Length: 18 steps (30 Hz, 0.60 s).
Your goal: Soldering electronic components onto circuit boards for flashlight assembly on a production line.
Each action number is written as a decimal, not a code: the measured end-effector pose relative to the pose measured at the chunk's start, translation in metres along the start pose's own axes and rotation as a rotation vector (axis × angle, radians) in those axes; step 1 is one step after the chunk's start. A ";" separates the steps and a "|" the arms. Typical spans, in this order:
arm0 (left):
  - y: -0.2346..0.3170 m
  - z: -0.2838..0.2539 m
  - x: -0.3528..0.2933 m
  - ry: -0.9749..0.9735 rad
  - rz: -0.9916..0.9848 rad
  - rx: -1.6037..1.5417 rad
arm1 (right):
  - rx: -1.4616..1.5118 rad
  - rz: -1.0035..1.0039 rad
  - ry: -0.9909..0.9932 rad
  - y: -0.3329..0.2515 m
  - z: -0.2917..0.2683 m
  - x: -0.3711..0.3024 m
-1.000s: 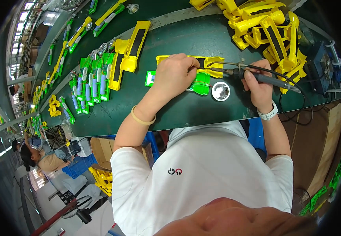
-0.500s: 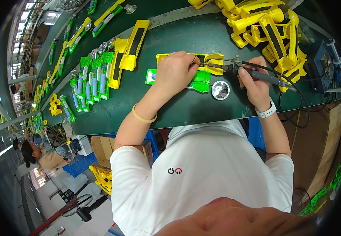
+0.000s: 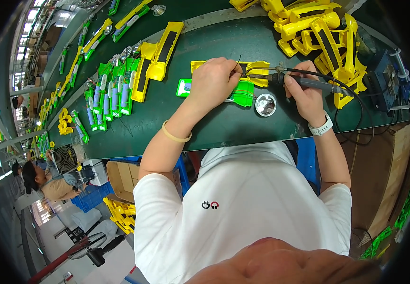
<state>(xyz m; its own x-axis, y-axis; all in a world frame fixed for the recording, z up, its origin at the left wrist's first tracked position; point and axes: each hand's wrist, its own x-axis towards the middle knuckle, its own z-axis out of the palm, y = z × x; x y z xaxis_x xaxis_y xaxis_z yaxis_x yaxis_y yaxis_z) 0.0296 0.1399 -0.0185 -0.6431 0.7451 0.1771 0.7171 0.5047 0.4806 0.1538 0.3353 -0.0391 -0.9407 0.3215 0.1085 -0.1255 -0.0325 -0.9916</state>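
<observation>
Head view: green board [image 3: 242, 93] between hands.

Long green workbench [image 3: 119, 128] in a ceiling-lit factory hall

1. It was a factory assembly line: a long green workbench [image 3: 205, 128] ran into the distance.
2. Along that workbench lay rows of yellow plastic housings [image 3: 309, 28]; another worker [image 3: 44, 180] sat beside it.

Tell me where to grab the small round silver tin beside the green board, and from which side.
Take the round tin by its rim from above, on the near side: it lies flat and open-topped, with the green board and soldering iron crowding its far side.
</observation>
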 end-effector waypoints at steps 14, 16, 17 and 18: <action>0.001 0.000 0.002 -0.023 -0.025 -0.012 | 0.249 -0.035 0.056 -0.008 0.022 0.035; 0.001 0.001 0.002 -0.019 -0.028 -0.013 | 0.269 0.005 0.032 -0.004 0.020 0.036; 0.000 0.001 0.001 -0.014 -0.017 -0.019 | 0.260 -0.018 0.054 -0.005 0.019 0.033; -0.001 0.002 0.001 -0.010 -0.006 -0.026 | 0.251 -0.041 0.077 -0.006 0.017 0.030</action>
<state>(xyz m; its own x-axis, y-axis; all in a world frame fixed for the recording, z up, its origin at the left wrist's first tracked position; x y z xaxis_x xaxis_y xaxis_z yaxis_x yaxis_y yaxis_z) 0.0291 0.1410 -0.0206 -0.6443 0.7465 0.1661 0.7064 0.4976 0.5035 0.1204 0.3289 -0.0281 -0.9078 0.3978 0.1331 -0.2462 -0.2485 -0.9368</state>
